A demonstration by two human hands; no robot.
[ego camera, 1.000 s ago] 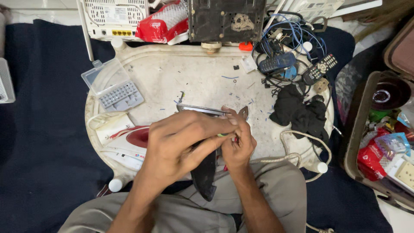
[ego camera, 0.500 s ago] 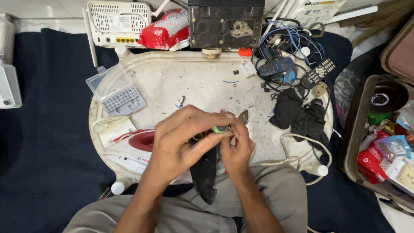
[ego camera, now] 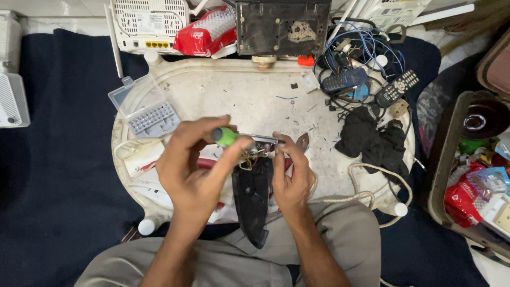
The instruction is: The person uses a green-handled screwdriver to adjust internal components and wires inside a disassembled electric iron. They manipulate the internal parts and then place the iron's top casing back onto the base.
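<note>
Propping the dark iron [ego camera: 253,202] on its edge against the lap exposes its wiring; the right hand [ego camera: 291,178] clasps its upper end to steady it, while the left hand [ego camera: 194,167] grips a green-handled screwdriver [ego camera: 227,136] there. Beyond, a bit case [ego camera: 144,108] lies open on the white surface [ego camera: 234,93].

Even, soft overhead light; scene moderately bright, no hard shadows. Faint shade beneath left hand [ego camera: 194,170] and right hand [ego camera: 291,178] on scuffed white oval plastic tray [ego camera: 239,93]. Dark navy cloth [ego camera: 58,175] swallows detail. Mild glare on clear plastic bit case [ego camera: 146,106]. Focus sharp at centre; slight wide-angle stretch and softness toward frame edges.
</note>
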